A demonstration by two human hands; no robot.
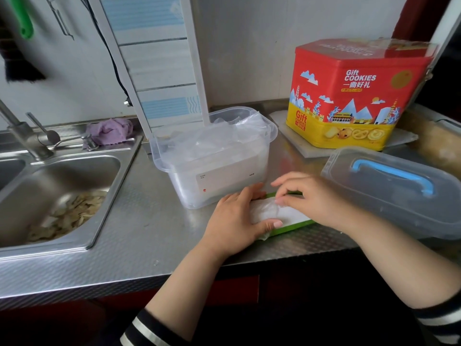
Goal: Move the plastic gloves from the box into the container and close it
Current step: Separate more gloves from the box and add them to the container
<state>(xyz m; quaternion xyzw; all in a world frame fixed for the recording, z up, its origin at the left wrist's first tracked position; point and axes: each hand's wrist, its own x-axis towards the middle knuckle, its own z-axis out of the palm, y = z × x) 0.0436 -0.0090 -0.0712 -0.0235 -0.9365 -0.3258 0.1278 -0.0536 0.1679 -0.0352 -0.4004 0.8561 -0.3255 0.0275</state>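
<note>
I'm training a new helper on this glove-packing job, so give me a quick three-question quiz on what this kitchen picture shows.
1. True or false: the lid with the blue handle is already on the clear container.
2. Which hand holds the end of the green glove box nearest the container: (a) the left hand or (b) the right hand?
3. Short answer: what lies in the sink basin?

Key
1. False. The lid lies on the counter to the right, and the container stands open with clear plastic already in it.
2. (a), the left hand; the right hand's fingers pinch at the white top of the box.
3. Pale peel-like scraps.
</note>
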